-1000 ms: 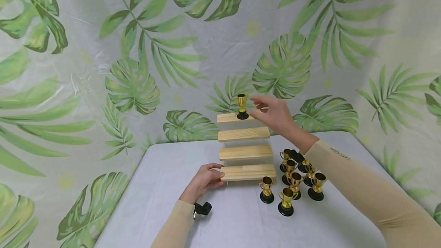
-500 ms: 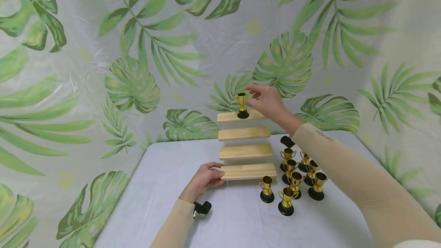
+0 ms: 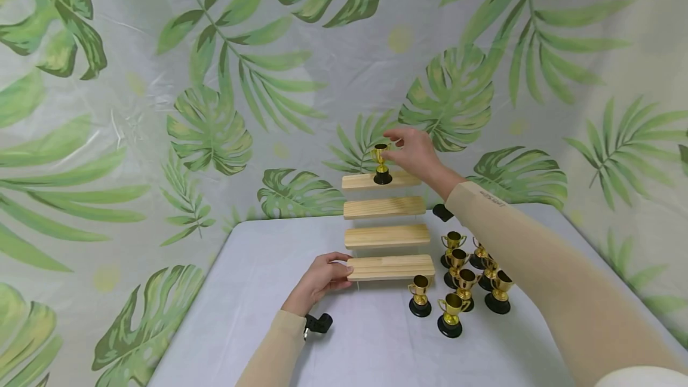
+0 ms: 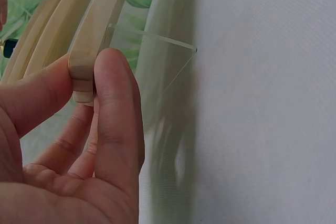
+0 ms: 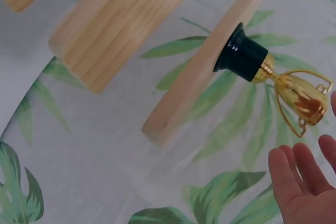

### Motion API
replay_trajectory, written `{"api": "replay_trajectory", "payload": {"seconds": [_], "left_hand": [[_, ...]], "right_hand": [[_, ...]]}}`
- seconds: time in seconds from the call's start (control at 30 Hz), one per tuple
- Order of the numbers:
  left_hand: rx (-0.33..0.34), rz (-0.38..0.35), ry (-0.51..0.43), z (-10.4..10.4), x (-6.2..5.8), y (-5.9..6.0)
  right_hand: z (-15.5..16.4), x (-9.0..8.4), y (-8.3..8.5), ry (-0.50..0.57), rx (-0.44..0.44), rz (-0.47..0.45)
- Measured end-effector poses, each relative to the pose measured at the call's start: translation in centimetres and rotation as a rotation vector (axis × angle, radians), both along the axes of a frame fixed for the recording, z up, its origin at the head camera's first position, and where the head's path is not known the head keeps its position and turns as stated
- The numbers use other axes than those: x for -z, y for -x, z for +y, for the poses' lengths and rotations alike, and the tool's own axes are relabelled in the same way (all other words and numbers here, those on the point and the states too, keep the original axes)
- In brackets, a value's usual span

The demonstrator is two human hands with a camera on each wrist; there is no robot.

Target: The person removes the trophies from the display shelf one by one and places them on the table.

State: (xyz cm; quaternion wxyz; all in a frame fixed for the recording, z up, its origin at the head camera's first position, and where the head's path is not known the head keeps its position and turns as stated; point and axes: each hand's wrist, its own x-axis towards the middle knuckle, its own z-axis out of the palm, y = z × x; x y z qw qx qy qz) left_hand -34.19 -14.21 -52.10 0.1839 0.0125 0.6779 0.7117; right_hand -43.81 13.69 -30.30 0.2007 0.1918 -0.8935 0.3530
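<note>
My left hand (image 3: 322,279) pinches the left end of the lowest board of a tiered wooden display stand (image 3: 389,267); the left wrist view shows the thumb and fingers on either side of the board end (image 4: 86,72). On the stand's top board (image 5: 173,108) a small gold trophy cup (image 3: 381,163) with a black base stands upright. My right hand (image 3: 414,151) is beside this cup, level with its bowl. In the right wrist view the fingers (image 5: 283,174) are spread just short of the cup's handle, holding nothing.
Several more gold trophy cups (image 3: 451,312) stand on the white-covered table (image 3: 231,291), right of the stand and in front of it; the right sleeve (image 3: 516,255) overlaps some. Clear legs (image 4: 152,36) carry the boards. A leaf-patterned sheet (image 3: 279,106) hangs behind.
My right hand has moved up and a little left, from beside the cup's base to its bowl. The left hand keeps its pinch on the board. The view has shifted slightly.
</note>
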Motion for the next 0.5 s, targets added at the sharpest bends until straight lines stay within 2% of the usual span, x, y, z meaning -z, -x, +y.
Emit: {"api": "replay_trajectory", "payload": {"seconds": [0.33,0.5], "left_hand": [[0.008,0.005,-0.001,-0.1,-0.2,-0.1],[0.012,0.012,0.001,-0.1,-0.1,-0.1]], "right_hand": [[0.1,0.5,1.2,0.018,-0.064,-0.125],[-0.1,0.7,1.4,0.014,-0.114,-0.145]]}}
